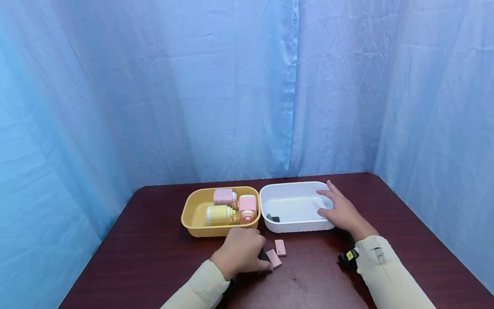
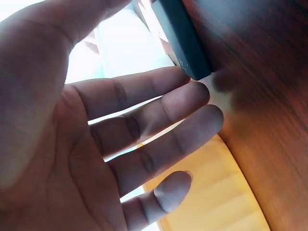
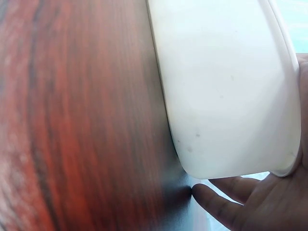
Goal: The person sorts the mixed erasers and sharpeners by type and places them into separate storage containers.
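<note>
My left hand (image 1: 241, 249) is low over the table, just in front of the yellow basket (image 1: 193, 231). In the left wrist view its fingers are spread and fairly straight, and the index fingertip is right at one end of a black block (image 2: 183, 38). Two pink blocks, one (image 1: 273, 259) by the thumb and another (image 1: 280, 248) a little farther off, lie on the table. My right hand (image 1: 339, 210) is at the right end of the white basket (image 1: 301, 227), thumb and fingers spread apart around its rim. A small dark block (image 1: 275, 219) and a grey piece (image 1: 269, 216) lie inside that basket's left corner.
Inside the yellow basket are a yellow bottle (image 1: 218, 213), a lilac bottle (image 1: 224, 196) and a pink bottle (image 1: 248, 204). The two baskets stand side by side toward the back of the dark red table (image 1: 308, 279). Blue curtains (image 1: 231, 94) hang behind and at both sides.
</note>
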{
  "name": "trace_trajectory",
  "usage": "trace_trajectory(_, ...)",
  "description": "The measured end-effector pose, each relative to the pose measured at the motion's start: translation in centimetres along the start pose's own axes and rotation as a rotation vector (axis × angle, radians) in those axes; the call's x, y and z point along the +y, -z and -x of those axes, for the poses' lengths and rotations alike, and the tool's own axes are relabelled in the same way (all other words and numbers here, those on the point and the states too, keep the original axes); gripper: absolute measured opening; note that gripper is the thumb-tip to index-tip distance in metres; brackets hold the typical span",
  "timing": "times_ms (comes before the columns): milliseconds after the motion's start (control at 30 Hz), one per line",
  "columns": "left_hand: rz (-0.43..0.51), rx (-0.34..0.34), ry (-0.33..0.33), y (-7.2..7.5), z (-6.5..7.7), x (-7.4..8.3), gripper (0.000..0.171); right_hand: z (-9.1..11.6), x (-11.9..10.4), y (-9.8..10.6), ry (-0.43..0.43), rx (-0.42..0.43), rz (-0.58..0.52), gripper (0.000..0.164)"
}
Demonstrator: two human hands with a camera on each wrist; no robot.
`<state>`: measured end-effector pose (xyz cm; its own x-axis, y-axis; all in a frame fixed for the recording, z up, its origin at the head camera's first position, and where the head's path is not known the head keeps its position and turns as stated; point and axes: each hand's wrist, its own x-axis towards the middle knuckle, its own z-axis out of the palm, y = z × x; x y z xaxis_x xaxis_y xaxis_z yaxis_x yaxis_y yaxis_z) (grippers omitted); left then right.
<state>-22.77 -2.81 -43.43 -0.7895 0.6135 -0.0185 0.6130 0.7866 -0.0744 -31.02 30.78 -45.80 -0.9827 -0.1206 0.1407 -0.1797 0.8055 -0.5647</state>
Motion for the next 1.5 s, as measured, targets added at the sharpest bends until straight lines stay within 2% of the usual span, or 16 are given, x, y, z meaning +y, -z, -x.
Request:
trace_trajectory(300,-0.031,-0.025,0.031,0.0,0.2,0.0,0.051,-0.1,-0.3,0.1,0.001,-0.003,-0.003,0.061)
trace_trajectory(633,-0.082,-0.005,0.038,0.2,0.2,0.1,0.05,-0.1,-0.3,0.2,0.022,0.012,0.007,0.061)
trace_trajectory(833,-0.096,-0.007,0.041,0.3,0.2,0.3,0.048,-0.1,-0.3,0.3,-0.002,0.002,0.0,0.061)
trace_trajectory(1100,-0.089,-0.012,0.031,0.6,0.2,0.4,0.047,0.0,-0.1,0.2,-0.037,-0.006,-0.006,0.061)
trace_trajectory(1500,-0.064,-0.01,0.032,1.1,0.3,0.2,0.046,-0.1,0.1,-0.2,-0.017,-0.003,-0.003,0.061)
